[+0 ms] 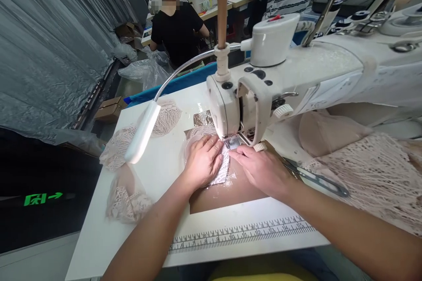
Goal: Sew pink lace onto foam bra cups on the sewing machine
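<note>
Inside the front edge of the white flat desk (99, 237), I seemed mid-feed, left hand (204, 158) laid flat on a pale openwork lace strip (223, 172), right hand's (263, 169) grip untellable, steady guiding next needed.

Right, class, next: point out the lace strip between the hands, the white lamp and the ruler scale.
Lace strip (223, 173), head view: its exposed lower part.
White lamp (142, 134), head view: the middle of its long head.
Ruler scale (241, 235), head view: the middle of its visible markings.
</note>
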### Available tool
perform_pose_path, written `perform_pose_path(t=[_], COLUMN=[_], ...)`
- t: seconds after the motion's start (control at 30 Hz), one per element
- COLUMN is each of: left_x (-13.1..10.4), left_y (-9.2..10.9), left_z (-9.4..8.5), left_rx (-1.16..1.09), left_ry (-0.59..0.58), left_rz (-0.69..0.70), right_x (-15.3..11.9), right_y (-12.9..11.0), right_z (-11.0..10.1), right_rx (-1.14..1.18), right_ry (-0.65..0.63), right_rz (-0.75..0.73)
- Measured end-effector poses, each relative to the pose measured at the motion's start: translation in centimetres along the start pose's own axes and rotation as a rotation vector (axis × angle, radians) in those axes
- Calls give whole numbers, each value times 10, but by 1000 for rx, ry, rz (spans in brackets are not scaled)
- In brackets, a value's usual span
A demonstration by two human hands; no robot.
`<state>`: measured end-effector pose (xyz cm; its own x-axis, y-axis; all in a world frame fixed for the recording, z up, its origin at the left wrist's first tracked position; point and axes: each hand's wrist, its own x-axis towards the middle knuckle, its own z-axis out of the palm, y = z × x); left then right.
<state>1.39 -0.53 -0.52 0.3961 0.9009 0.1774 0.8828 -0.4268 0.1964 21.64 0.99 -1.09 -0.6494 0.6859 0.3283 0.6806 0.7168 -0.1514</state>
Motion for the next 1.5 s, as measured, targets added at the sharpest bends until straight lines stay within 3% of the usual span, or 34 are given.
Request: perform_pose_path(t=[0.23, 0.4, 0.5, 0.63, 0.67, 0.77, 0.9, 1.0, 1.1, 1.2, 1.3, 1.4, 1.5], left_x=[-6, -36, -78, -155, -174, -224, -259, -252, -221, -182, -150, -128, -119], left_y=[4, 8, -5, -44, -54, -71, -57, -25, 14, 48, 64, 62, 46], left_z=[3, -27, -52, -77, -79, -80, -74, -71, -67, -61, -58, -57, -52], left_rx=[89, 39, 2, 95, 87, 24, -104, -296, -761, -1198, -1445, -1269, -640], left_ry=[-12, -88, -49, 282, 312, 393, 572, 732, 845, 738, 582, 432, 263], left_rz=[-191, -350, -480, -953, -1010, -1066, -1032, -941, -785, -614, -459, -384, -335], right_x=[-3, -5, -4, -6, -6, -5, -5, -10, -14, -14, -19, -38, -59], right_y=[2, 13, 19, 19, 18, 14, 5, -15, -55, -100, -121, -107, -73], right_z=[7, 18, 23, 25, 24, 15, -10, -29, -38, -34, -29, -33, -43], right_rx=[-41, 6, 64, 129, 141, 200, 421, 679, 1050, 1451, 1879, 2010, 1767], right_ry=[38, 102, 86, 50, 38, 9, -85, -261, -560, -540, -501, -442, -203], right_rz=[-25, -108, -101, -70, -53, 1, 80, 191, 230, 262, 374, 486, 509])
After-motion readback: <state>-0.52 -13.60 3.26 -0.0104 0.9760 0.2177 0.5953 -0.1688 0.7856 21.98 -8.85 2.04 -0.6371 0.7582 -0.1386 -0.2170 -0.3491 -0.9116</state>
